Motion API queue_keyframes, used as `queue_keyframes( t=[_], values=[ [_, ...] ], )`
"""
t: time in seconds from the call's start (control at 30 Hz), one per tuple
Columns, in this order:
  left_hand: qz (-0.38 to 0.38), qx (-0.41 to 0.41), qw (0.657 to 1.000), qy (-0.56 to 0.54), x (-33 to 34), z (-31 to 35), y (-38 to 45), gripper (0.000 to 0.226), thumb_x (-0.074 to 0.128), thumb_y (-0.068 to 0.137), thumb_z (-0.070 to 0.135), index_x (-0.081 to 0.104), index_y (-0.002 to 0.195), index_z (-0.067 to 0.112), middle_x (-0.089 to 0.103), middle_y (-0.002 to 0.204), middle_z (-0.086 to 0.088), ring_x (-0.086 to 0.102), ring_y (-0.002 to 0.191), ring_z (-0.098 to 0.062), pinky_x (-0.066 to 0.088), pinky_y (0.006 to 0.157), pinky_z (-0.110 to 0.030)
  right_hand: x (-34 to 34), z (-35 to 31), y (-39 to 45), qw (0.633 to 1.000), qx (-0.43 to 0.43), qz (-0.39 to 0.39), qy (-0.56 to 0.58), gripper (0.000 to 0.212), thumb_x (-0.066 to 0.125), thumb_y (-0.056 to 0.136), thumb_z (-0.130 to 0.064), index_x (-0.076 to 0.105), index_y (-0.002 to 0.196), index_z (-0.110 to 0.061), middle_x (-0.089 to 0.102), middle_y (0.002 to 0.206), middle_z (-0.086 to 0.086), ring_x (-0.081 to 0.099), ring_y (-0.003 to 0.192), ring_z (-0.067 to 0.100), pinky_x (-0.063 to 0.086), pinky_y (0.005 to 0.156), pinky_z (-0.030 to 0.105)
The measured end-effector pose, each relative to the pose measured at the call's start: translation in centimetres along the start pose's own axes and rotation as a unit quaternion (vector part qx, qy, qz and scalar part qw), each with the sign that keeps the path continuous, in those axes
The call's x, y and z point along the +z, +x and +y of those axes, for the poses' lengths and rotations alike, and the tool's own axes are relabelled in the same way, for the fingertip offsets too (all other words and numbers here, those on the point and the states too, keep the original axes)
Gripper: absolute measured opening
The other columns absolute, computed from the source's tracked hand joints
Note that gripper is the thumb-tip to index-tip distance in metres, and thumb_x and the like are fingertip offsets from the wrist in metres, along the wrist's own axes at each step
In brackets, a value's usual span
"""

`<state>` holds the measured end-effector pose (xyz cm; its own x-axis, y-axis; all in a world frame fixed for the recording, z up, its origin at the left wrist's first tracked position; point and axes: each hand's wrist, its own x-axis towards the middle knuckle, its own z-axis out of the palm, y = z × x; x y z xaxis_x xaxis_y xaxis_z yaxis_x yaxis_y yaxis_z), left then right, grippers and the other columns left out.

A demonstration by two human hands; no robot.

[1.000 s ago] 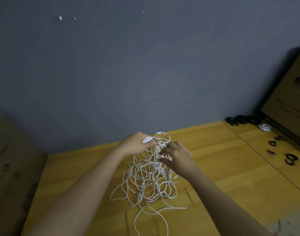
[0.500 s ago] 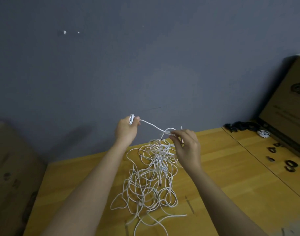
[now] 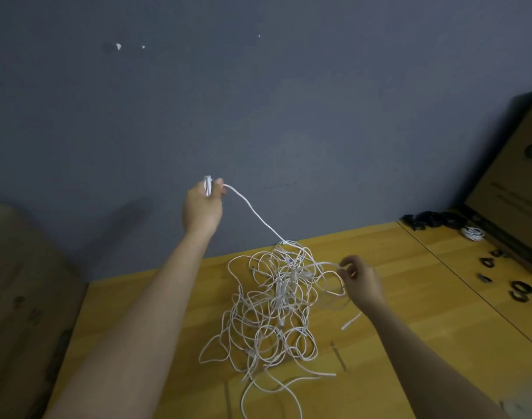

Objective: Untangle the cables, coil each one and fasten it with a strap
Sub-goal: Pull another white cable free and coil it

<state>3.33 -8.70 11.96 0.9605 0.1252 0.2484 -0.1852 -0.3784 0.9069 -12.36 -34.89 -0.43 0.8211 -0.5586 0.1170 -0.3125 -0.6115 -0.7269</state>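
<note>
At the lower centre of the frame a tangle of white cables (image 3: 274, 313) sprawls on the wooden worktop (image 3: 410, 343), loose ends trailing toward the near edge. Just right of it, the right hand (image 3: 360, 281) pinches a loop at the heap's edge, having moved out to the side from the top of the pile. Higher, at centre-left, the left hand (image 3: 202, 207) grips a cable end (image 3: 208, 185), now lifted well above the worktop where a second ago it sat low against the tangle, so one strand (image 3: 252, 211) runs taut from it down into the knot. One cable appears to be coming free; none here is coiled yet. At far right, small black straps (image 3: 521, 290) lie scattered, and a white coiled bundle (image 3: 472, 232) rests beside dark items near a cardboard box (image 3: 515, 176).
</note>
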Motion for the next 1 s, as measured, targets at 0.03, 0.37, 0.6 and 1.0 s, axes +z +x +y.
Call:
queue_keyframes(
  t=[0.03,0.37,0.6,1.0],
  values=[
    [-0.016,0.011,1.000,0.006,0.2,0.2,-0.2,0.030,0.049,0.096,0.034,0.062,0.070,0.027,0.060,0.075,0.004,0.053,0.071,-0.020,0.034,0.065,-0.027,0.0,-0.6,0.0,1.000,0.007,-0.016,0.012,0.013,0.061,0.092,-0.019,0.061,0.104,-0.015,0.061,0.083,0.003,0.058,0.071,0.021,0.044,0.059,0.031],
    [-0.139,0.070,0.988,-0.018,2.4,3.6,-3.2,0.036,0.054,0.095,0.035,0.059,0.061,0.025,0.049,0.052,0.009,0.048,0.055,-0.015,0.036,0.060,-0.029,1.5,-11.3,-0.9,0.969,-0.185,-0.131,0.099,0.060,0.058,0.092,-0.040,0.031,0.145,-0.033,0.033,0.147,-0.012,0.024,0.137,0.008,0.022,0.111,0.031],
    [-0.225,0.083,0.971,-0.022,0.4,4.4,-3.8,0.036,0.052,0.096,0.039,0.056,0.064,0.021,0.042,0.049,0.009,0.036,0.038,-0.001,0.030,0.048,-0.021,0.7,-14.3,0.8,0.940,-0.172,-0.037,0.294,0.028,0.039,0.102,-0.017,0.056,0.080,-0.019,0.052,0.057,-0.013,0.053,0.057,0.004,0.050,0.066,0.035],
    [-0.420,-0.005,0.808,-0.413,-1.0,6.7,-5.6,0.025,0.038,0.096,0.030,0.038,0.076,0.015,0.037,0.053,0.005,0.030,0.038,-0.006,0.033,0.047,-0.020,3.2,-14.4,-0.3,0.940,-0.136,-0.186,0.253,0.028,0.040,0.102,-0.022,0.058,0.083,-0.013,0.044,0.055,0.004,0.039,0.045,0.005,0.034,0.050,0.020]
  ],
)
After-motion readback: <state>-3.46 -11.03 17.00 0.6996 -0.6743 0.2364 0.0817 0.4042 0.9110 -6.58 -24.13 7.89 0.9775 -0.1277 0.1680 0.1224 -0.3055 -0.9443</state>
